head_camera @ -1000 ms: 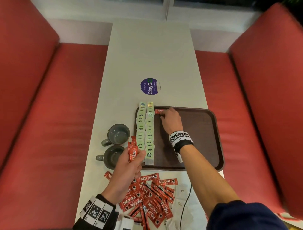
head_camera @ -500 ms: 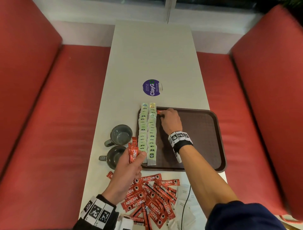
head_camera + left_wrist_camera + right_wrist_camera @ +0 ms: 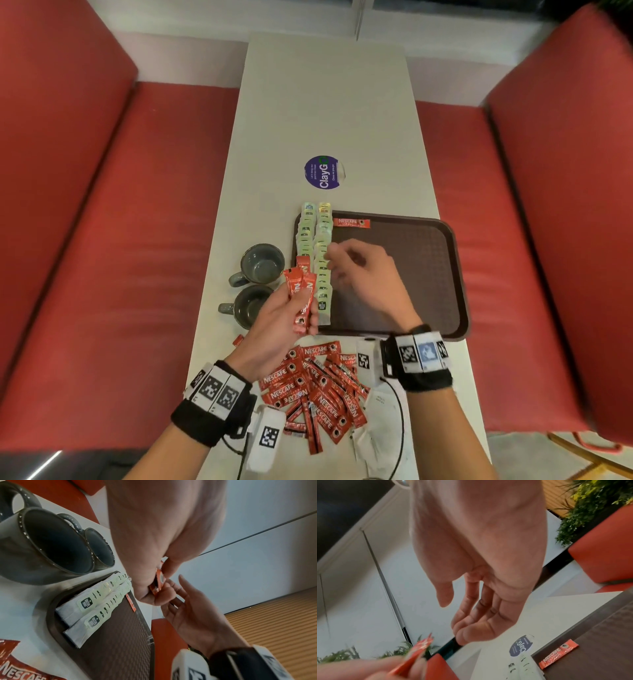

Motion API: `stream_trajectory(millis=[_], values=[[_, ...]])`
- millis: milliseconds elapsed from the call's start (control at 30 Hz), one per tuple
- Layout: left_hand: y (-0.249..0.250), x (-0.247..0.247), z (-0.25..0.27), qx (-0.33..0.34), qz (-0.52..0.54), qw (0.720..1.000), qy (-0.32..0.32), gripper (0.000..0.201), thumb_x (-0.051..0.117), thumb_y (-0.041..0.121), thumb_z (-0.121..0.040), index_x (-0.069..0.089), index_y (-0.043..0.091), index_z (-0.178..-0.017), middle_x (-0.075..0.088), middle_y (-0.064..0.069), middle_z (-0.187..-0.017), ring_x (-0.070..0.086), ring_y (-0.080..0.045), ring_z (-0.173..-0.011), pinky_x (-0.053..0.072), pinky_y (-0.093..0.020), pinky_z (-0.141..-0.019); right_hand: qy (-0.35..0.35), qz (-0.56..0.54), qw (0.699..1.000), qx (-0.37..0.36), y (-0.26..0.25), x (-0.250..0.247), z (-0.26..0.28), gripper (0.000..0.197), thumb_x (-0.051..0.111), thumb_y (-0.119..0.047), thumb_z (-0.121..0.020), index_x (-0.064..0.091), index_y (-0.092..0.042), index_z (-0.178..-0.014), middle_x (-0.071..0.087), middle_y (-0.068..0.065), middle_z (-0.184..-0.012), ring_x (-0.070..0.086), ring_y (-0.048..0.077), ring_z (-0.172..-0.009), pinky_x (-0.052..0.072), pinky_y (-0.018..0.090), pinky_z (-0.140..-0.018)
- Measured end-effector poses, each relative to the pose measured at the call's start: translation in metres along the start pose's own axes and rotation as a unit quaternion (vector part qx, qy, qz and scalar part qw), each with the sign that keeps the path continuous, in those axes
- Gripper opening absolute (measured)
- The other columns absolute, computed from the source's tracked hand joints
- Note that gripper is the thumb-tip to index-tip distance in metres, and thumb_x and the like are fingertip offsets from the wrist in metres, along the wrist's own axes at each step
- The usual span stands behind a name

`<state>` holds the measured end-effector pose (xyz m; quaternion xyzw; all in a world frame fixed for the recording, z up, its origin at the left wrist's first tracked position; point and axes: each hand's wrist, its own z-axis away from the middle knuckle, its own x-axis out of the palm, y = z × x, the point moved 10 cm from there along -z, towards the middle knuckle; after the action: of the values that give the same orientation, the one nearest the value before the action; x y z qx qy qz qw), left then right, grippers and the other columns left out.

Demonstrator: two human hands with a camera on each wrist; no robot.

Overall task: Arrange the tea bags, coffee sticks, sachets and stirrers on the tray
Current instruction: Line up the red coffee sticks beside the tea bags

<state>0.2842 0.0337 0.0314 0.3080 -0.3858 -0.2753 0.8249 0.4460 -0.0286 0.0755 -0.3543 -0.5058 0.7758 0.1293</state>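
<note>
1. Red padded seats flank a long pale bench [image 3: 325,102], seen from above; a brown tray [image 3: 411,274] sits near its close end.
2. Two overlapping rows of tea bags [image 3: 317,260] fill the tray's left edge, and one coffee stick [image 3: 351,223] lies crosswise at its far rim.
3. Left hand [image 3: 277,329] grips a small bundle of red coffee sticks [image 3: 301,294], held upright beside the tray.
4. Right hand [image 3: 363,270] hovers over the tray with fingers loose and empty, reaching toward that bundle (its fingertips are blurred, so contact is uncertain).
5. Loose sticks [image 3: 315,387] lie heaped on the bench in front of the person, with two grey mugs [image 3: 260,284] left of the tray.
6. Likely step: laying out the coffee sticks. Next, the right hand must pinch one stick from the bundle and set it beside the first.
</note>
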Motion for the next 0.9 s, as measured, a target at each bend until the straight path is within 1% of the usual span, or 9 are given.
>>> stream_trajectory(millis=[67, 200, 267, 400, 500, 633, 700, 800, 900], values=[[0.003, 0.004, 0.002, 0.017, -0.054, 0.998, -0.006, 0.03, 0.048, 0.024, -0.115, 0.058, 0.017, -0.142, 0.061, -0.006, -0.092, 0.058, -0.016, -0.079, 0.051, -0.032, -0.071, -0.013, -0.021, 1.0, 0.017, -0.001, 0.006, 0.027, 0.027, 0.068, -0.053, -0.104, 0.078, -0.028, -0.099, 0.079, -0.007, -0.089, 0.076, 0.008, -0.081, 0.06, 0.023, -0.074], [0.002, 0.009, 0.008, 0.036, -0.147, 0.989, -0.008, 0.029, 0.053, 0.031, -0.113, 0.06, 0.019, -0.138, 0.064, -0.004, -0.09, 0.059, -0.019, -0.079, 0.051, -0.031, -0.069, -0.013, -0.086, 0.996, 0.029, 0.012, 0.019, 0.054, 0.01, 0.076, -0.037, -0.103, 0.078, -0.028, -0.099, 0.078, -0.001, -0.093, 0.073, 0.026, -0.089, 0.062, 0.038, -0.079], [0.0, 0.011, 0.012, 0.039, -0.177, 0.983, -0.007, 0.029, 0.055, 0.037, -0.112, 0.061, 0.025, -0.138, 0.066, -0.003, -0.09, 0.059, -0.018, -0.078, 0.051, -0.03, -0.069, 0.004, -0.138, 0.99, 0.033, 0.018, 0.018, 0.06, 0.01, 0.074, -0.03, -0.105, 0.077, -0.022, -0.1, 0.077, 0.006, -0.096, 0.072, 0.034, -0.096, 0.062, 0.035, -0.076], [-0.003, 0.01, 0.019, 0.039, -0.202, 0.979, -0.008, 0.029, 0.058, 0.041, -0.109, 0.062, 0.023, -0.132, 0.067, 0.0, -0.087, 0.058, -0.013, -0.072, 0.047, -0.03, -0.065, 0.023, -0.243, 0.968, 0.06, 0.023, 0.015, 0.068, 0.016, 0.067, -0.021, -0.109, 0.07, -0.005, -0.107, 0.078, 0.015, -0.104, 0.072, 0.026, -0.092, 0.062, 0.037, -0.079], [-0.007, 0.008, 0.024, 0.038, -0.205, 0.978, -0.016, 0.027, 0.058, 0.038, -0.109, 0.062, 0.024, -0.133, 0.06, 0.002, -0.079, 0.052, -0.01, -0.067, 0.042, -0.029, -0.061, 0.086, -0.293, 0.949, 0.076, 0.026, 0.0, 0.072, 0.021, 0.062, -0.021, -0.112, 0.062, 0.0, -0.112, 0.081, 0.017, -0.102, 0.073, 0.026, -0.083, 0.061, 0.036, -0.073], [-0.006, 0.002, 0.029, 0.048, -0.155, 0.987, -0.01, 0.037, 0.056, 0.037, -0.109, 0.058, 0.031, -0.145, 0.044, 0.006, -0.073, 0.038, -0.01, -0.065, 0.035, -0.025, -0.059, 0.109, -0.199, 0.974, 0.02, 0.01, -0.023, 0.076, 0.018, 0.066, -0.03, -0.11, 0.064, -0.012, -0.112, 0.077, 0.002, -0.079, 0.071, 0.022, -0.074, 0.063, 0.046, -0.073], [0.002, 0.006, 0.027, 0.059, -0.12, 0.991, -0.014, 0.039, 0.056, 0.039, -0.11, 0.059, 0.027, -0.146, 0.039, 0.007, -0.072, 0.034, -0.009, -0.062, 0.031, -0.023, -0.056, 0.053, -0.116, 0.991, -0.033, -0.009, -0.014, 0.079, 0.017, 0.069, -0.031, -0.108, 0.063, -0.017, -0.115, 0.072, -0.005, -0.072, 0.067, 0.011, -0.067, 0.058, 0.033, -0.065], [0.02, 0.021, 0.018, 0.081, -0.118, 0.989, -0.022, 0.037, 0.057, 0.042, -0.11, 0.063, 0.015, -0.135, 0.035, 0.006, -0.069, 0.03, -0.011, -0.059, 0.026, -0.026, -0.054, -0.011, -0.042, 0.997, -0.059, -0.024, 0.004, 0.08, 0.029, 0.073, -0.034, -0.105, 0.053, -0.018, -0.119, 0.075, 0.004, -0.078, 0.071, 0.022, -0.066, 0.063, 0.037, -0.059], [0.03, 0.029, 0.008, 0.095, -0.131, 0.987, -0.018, 0.042, 0.059, 0.034, -0.11, 0.058, -0.002, -0.132, 0.038, 0.003, -0.068, 0.031, -0.015, -0.059, 0.027, -0.029, -0.054, 0.007, -0.039, 0.998, -0.052, -0.02, 0.003, 0.08, 0.03, 0.072, -0.034, -0.105, 0.05, -0.017, -0.115, 0.077, 0.007, -0.082, 0.074, 0.029, -0.071, 0.063, 0.043, -0.06]])
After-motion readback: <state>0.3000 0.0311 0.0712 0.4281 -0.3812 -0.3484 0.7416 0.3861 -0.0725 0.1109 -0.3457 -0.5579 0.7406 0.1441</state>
